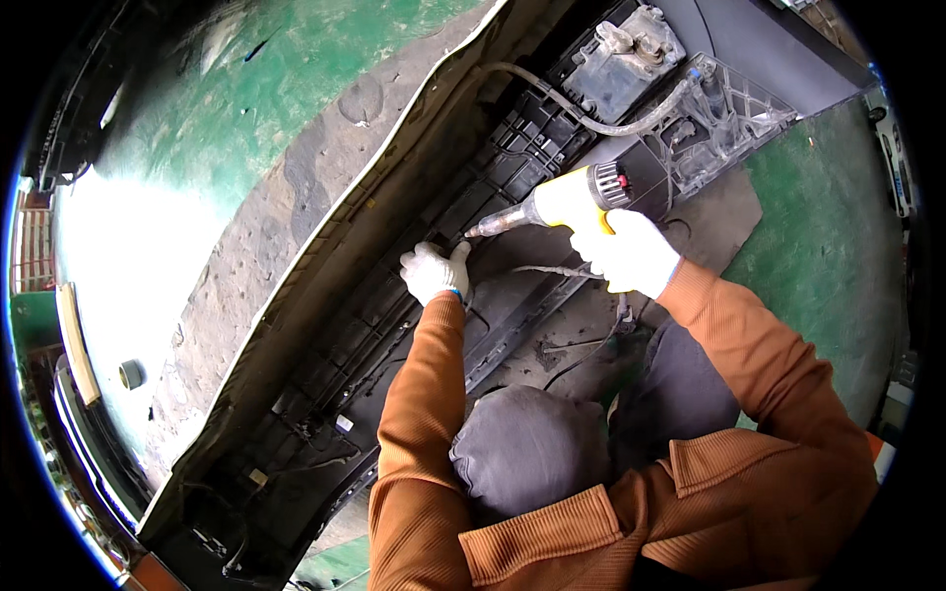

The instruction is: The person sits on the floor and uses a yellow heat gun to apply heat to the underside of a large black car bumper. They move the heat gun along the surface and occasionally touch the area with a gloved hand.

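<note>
Here's the right hand (631, 253), white-gloved, fingers wrapped firmly around the handle of a yellow heat gun (572, 200), and the gun is right above the hollow inner side of a big car bumper (345, 340)! Its metal nozzle (501, 220) points left and slightly down, the tip just beside the thumb of the left hand (431, 273). That left hand, gloved in white too, is down against the dark inside of the bumper, fingers bent and close together, thumb set apart and reaching toward the tip; whether anything small is pinched there, I can't tell. What a spread this bumper makes, slanting from lower left to upper right, its pale edge (293, 305) facing the far side! Up at the top, a grey hose (603, 128) curves across beside a dusty lattice bracket (746, 113). A small white tag (344, 424) sits farther down the inside. Brown ribbed sleeves cover both arms, and a bent knee in dark grey cloth (532, 443) is up close on the near side. Beyond the pale edge runs a stained grey mat (296, 192), with green floor (365, 39) beyond, and a roll of tape (131, 374) out at far left.
</note>
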### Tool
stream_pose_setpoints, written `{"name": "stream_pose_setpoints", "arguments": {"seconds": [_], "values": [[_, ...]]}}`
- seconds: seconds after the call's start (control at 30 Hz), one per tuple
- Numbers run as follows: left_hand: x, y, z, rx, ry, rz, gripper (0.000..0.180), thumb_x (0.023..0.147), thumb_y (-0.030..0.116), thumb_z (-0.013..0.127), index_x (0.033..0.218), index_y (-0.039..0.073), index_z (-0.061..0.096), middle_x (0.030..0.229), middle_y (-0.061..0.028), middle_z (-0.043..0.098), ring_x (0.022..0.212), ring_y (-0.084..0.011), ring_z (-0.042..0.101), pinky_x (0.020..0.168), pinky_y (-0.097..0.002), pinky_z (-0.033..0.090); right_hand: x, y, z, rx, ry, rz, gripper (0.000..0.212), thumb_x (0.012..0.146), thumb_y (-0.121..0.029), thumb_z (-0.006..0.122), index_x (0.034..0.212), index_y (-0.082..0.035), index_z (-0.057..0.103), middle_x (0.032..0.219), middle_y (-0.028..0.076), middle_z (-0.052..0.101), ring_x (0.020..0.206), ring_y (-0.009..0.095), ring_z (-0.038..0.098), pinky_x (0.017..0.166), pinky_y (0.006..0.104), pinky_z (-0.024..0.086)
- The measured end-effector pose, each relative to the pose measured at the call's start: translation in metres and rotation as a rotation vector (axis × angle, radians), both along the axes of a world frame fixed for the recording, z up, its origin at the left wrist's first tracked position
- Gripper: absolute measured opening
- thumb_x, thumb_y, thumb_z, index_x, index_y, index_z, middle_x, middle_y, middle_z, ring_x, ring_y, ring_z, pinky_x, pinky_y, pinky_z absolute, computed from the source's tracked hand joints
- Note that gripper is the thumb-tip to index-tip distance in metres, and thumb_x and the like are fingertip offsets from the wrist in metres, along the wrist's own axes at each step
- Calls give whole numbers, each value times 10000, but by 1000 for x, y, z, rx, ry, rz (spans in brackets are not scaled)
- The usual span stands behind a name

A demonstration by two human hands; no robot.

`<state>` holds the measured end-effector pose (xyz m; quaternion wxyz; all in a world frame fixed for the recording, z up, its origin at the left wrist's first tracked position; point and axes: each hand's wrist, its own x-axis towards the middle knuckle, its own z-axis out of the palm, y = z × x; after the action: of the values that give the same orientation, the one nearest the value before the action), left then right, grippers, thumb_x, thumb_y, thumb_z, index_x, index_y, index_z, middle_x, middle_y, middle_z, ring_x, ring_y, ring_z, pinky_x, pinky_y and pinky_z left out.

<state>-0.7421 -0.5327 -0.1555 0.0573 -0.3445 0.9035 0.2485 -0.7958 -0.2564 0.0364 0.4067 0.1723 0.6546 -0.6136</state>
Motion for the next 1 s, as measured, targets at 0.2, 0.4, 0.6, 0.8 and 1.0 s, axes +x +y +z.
{"name": "stream_pose_setpoints", "arguments": {"seconds": [0.2,0.4,0.6,0.8,1.0], "values": [[43,-8,-20,57,458,-166,540,839,426,891,1198,64,714,1178,-236,656,1127,-436,609,1004,-545,494,2,2,-7,-37,-6,29,153,1025,-208,734,1096,-80,692,848,-18,641,617,76,580,437,245,430],[73,-2,-21,14,546,-287,722,879,361,878,1458,37,592,1357,-263,608,1259,-452,570,1100,-545,465,11,0,-24,-109,-76,-78,182,1028,-218,739,1106,-63,682,803,3,613,638,110,576,464,267,425],[174,-2,-1,-78,441,-136,726,908,240,837,1522,9,527,1478,-277,563,1363,-463,537,1170,-546,435,21,6,-40,-166,-241,-247,198,1032,-238,737,1070,-76,631,809,30,626,635,125,592,462,298,442],[271,-86,7,-267,-203,378,696,901,448,847,1355,-39,645,1425,-312,606,1370,-471,547,1168,-520,469,43,7,-54,-173,-224,-275,167,1050,-245,687,1026,-106,599,812,24,621,635,122,604,490,298,449],[294,-148,-24,93,-591,299,1097,657,690,956,1382,-78,659,1400,-313,678,1347,-422,645,1145,-451,522,81,-11,-68,-139,-243,-447,157,1053,-252,682,1031,-115,608,823,8,619,670,125,616,573,303,503]]}}
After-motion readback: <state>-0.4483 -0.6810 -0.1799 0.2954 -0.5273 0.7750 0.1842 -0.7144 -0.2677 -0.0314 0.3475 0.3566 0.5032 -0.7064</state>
